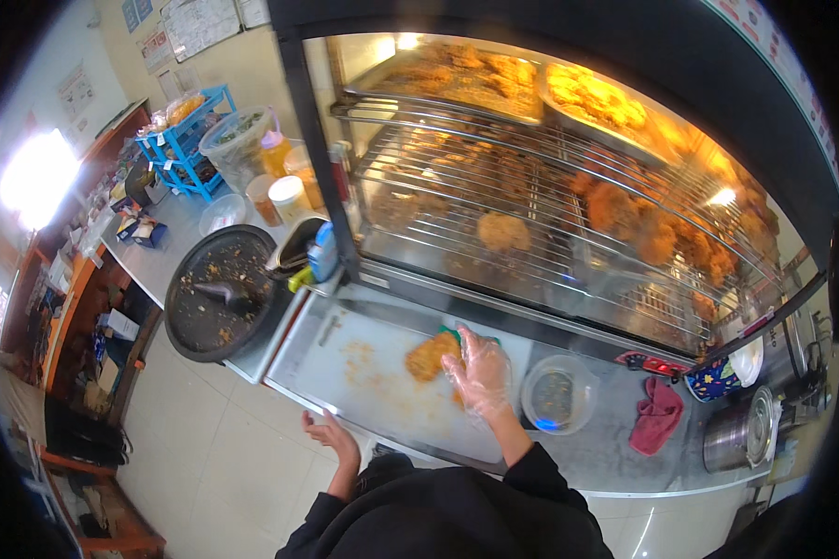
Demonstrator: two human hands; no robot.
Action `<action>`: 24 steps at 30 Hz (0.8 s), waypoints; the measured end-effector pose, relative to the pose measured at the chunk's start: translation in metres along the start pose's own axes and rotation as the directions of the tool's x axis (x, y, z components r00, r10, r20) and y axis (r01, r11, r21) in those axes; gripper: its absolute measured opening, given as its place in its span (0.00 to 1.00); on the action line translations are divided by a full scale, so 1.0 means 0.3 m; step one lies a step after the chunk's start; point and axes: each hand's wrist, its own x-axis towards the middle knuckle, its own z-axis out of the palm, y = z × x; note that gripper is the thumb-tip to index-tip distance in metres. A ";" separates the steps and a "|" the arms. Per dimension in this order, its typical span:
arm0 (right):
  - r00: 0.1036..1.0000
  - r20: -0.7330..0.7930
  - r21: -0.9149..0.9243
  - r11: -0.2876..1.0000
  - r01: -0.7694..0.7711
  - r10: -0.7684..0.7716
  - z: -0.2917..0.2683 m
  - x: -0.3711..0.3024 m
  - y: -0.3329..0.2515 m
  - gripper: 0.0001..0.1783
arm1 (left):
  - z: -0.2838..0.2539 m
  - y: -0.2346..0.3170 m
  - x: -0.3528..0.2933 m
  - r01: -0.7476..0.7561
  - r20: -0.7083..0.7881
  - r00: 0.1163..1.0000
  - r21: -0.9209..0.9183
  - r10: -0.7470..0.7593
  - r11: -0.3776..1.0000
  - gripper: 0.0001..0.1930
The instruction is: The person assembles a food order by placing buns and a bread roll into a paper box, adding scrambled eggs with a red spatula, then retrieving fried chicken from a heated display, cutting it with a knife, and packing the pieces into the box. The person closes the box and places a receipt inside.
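Note:
My right hand, in a clear plastic glove, is over a white cutting board. Its thumb side meets the right end of a browned piece of fried chicken. The fingers curve over something green, mostly hidden beneath them, whose kind I cannot make out. My left hand, bare and empty, hangs in front of the board's near edge with its fingers apart. Orange crumbs and smears lie on the board left of the chicken.
A glass warming cabinet with fried pieces on racks stands behind the board. At left is a large black pan with crumbs and a scoop-like tool. To the right are a clear tub, a red cloth and a steel pot.

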 end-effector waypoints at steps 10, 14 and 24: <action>0.983 0.153 -0.009 0.995 -0.101 0.102 0.382 -0.020 -0.189 0.24 | -0.330 0.094 0.549 -0.223 -0.200 0.958 -0.074 0.204 0.972 0.28; 0.940 0.300 -0.282 0.956 -0.078 0.165 0.289 0.088 -0.274 0.20 | -0.302 0.129 0.500 -0.244 -0.126 0.964 -0.068 0.235 0.967 0.29; 0.896 0.415 -0.505 0.780 0.369 -0.156 0.344 0.248 0.084 0.16 | -0.302 0.274 0.392 -0.211 0.030 0.974 -0.242 0.224 0.947 0.32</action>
